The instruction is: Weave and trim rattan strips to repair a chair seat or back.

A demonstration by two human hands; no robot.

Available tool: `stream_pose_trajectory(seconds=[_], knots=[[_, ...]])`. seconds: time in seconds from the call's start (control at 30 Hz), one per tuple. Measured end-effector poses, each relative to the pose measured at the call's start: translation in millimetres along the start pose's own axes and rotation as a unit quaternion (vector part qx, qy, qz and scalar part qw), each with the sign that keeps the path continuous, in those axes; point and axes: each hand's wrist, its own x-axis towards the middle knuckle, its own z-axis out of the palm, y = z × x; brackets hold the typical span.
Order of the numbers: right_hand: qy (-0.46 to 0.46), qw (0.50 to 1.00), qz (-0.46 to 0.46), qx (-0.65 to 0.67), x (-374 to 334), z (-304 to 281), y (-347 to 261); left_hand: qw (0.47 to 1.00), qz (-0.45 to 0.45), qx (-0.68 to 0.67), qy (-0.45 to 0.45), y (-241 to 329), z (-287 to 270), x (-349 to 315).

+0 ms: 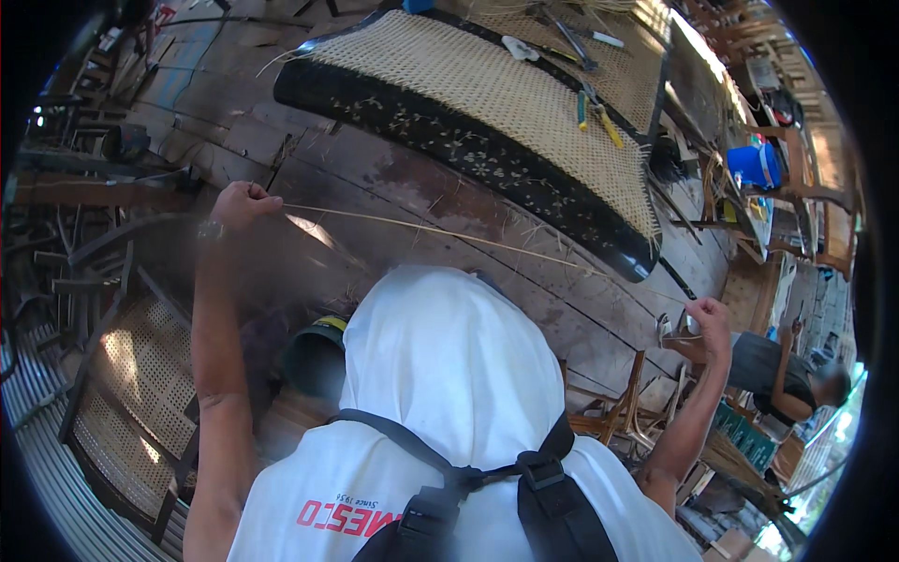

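A long thin strand of cane (421, 227) stretches almost straight between my two hands, across the near side of a woven cane panel. Out to the left, my left hand (243, 205) pinches one end, fingers closed. My right hand (710, 321), out to the right, is closed on the strand near its other end. Before me lies the panel's pale cane weave (449, 84), set in a glossy black frame (459, 155) with gold floral decoration. Loose cane ends stick out along its edges. Pliers (609, 127) with yellow and green handles rest on the weave, apart from both hands.
More hand tools (569, 42) lie at the panel's far side. A dark green bucket (312, 363) stands beside me on the left, near a framed cane panel (140, 375). At right are a blue bucket (754, 166), wooden chair frames (623, 403) and another person (773, 375).
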Motion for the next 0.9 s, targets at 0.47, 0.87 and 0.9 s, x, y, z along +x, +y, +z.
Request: stream_pose_trajectory(seconds=[0.47,0.87,0.9], knots=[[-0.038,0.996,-0.006,-0.076,48.3,-54.7,142.4,0.985,-0.029,0.162,0.051,45.4,15.3,6.7],[-0.337,0.798,-0.410,0.285,-42.7,250.3,-227.1,0.930,0.162,-0.255,-0.208,237.7,73.5,-62.5],[-0.342,0.794,-0.413,0.288,-41.6,248.3,-229.5,0.917,0.176,-0.282,-0.220,239.1,71.9,-64.6]])
